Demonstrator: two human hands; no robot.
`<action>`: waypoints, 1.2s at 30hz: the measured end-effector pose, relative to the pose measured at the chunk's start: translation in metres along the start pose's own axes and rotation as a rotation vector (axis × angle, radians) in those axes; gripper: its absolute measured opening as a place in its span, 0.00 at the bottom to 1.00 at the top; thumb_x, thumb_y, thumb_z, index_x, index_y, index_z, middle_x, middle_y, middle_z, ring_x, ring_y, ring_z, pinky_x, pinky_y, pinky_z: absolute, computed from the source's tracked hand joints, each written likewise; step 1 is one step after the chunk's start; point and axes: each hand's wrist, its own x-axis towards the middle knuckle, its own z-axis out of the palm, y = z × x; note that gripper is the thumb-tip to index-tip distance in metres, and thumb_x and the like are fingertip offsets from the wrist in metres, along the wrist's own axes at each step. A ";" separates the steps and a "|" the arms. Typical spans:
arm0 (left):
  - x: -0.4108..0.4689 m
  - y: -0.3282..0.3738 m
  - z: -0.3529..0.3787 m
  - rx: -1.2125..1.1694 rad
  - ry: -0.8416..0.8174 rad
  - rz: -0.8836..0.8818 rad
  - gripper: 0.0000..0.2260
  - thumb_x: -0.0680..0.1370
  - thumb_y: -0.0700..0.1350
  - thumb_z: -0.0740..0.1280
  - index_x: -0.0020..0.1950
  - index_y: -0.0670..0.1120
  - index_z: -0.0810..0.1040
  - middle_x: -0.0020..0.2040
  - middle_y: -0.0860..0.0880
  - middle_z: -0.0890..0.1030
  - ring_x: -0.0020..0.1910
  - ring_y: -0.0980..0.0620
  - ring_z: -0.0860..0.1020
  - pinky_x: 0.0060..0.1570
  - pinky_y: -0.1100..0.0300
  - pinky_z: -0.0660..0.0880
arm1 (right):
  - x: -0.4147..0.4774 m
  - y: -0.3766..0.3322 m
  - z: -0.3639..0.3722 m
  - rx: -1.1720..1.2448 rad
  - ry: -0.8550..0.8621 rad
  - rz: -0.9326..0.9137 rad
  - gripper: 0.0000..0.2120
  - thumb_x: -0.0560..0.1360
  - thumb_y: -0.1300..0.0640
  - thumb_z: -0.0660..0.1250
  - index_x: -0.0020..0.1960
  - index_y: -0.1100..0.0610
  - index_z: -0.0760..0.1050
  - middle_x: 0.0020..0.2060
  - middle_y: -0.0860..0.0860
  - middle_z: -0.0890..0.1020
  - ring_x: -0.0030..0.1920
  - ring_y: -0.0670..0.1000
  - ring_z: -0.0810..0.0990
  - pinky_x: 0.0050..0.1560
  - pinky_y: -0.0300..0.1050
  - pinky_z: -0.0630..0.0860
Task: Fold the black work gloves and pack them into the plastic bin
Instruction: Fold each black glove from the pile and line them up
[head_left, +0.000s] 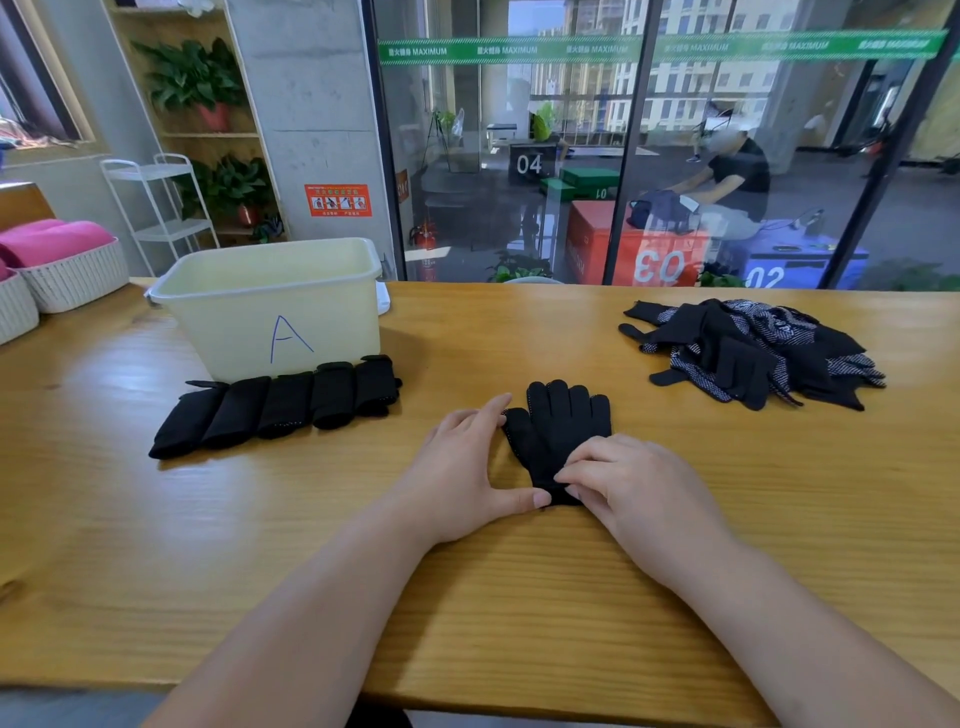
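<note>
A black glove (558, 431) is laid flat on the wooden table (519, 597), fingers pointing away, between the two hands. Its cuff is pinched by the curled fingers of the right hand (639, 493). The left hand (457, 478) is spread flat on the table, forefinger against the glove's thumb side and thumb stretched to the cuff. Beyond the left hand, a row of folded gloves (275, 405) is set against the plastic bin (234, 332) (marked with a blue "A"). Beyond the right hand a loose pile of gloves (753, 353) is heaped. "MAXIMUM" can be read on the green strip (519, 50) across the glass behind.
</note>
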 end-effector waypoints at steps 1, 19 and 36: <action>0.000 0.000 0.000 0.000 0.002 0.000 0.55 0.69 0.75 0.74 0.86 0.59 0.49 0.79 0.59 0.70 0.81 0.57 0.56 0.80 0.50 0.61 | 0.000 0.000 0.000 0.005 -0.004 0.004 0.06 0.80 0.51 0.72 0.55 0.45 0.87 0.51 0.37 0.83 0.49 0.45 0.81 0.44 0.48 0.79; 0.004 -0.005 0.003 0.276 -0.001 0.069 0.46 0.71 0.82 0.62 0.82 0.56 0.70 0.81 0.59 0.66 0.82 0.55 0.56 0.82 0.48 0.57 | 0.002 -0.008 -0.014 0.059 -0.122 0.256 0.12 0.84 0.40 0.61 0.53 0.40 0.82 0.52 0.33 0.79 0.55 0.40 0.75 0.46 0.35 0.69; 0.006 -0.006 0.003 0.253 -0.032 0.007 0.55 0.66 0.85 0.62 0.83 0.51 0.65 0.81 0.54 0.66 0.81 0.51 0.57 0.81 0.45 0.61 | 0.100 -0.011 0.010 -0.008 -0.476 0.448 0.32 0.87 0.36 0.47 0.86 0.50 0.54 0.86 0.51 0.53 0.85 0.56 0.49 0.84 0.58 0.53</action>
